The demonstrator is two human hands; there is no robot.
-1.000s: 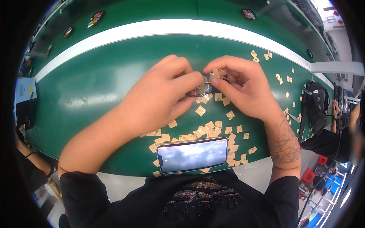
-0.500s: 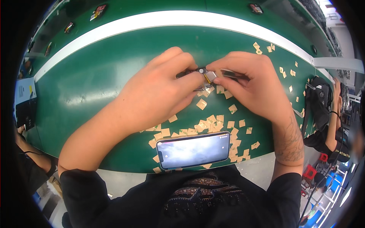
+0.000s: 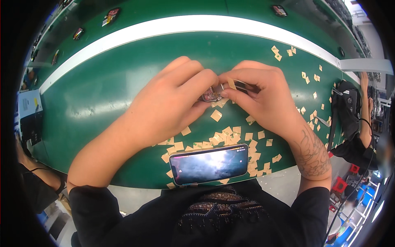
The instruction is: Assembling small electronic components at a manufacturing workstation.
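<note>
Between the fingers of my left hand [image 3: 170,99], closed, is a small dark-rimmed electronic device [image 3: 209,94] with a reddish circuit board showing. My right hand [image 3: 263,88] pinches a small flat silver piece [image 3: 222,87], possibly a battery, at the device's right edge. A slim metal tool [image 3: 247,86], which looks like tweezers, lies inside the same hand, partly covered by the fingers. Beside the silver piece a tan adhesive square [image 3: 231,84] stands up by the right fingers; what it is stuck to cannot be made out.
Many tan squares [image 3: 216,115] lie scattered over the green table [image 3: 103,94]. A phone [image 3: 209,164] with a lit screen rests near the front edge. A white bar [image 3: 197,23] crosses the back, with small devices [image 3: 111,16] beyond. At right sits a black bag [image 3: 347,101]; other people's arms [image 3: 365,111] show.
The silver piece has tilted up off the device, and the reddish board shows beneath. The tan square now stands upright by my right fingers. Both hands have shifted slightly.
</note>
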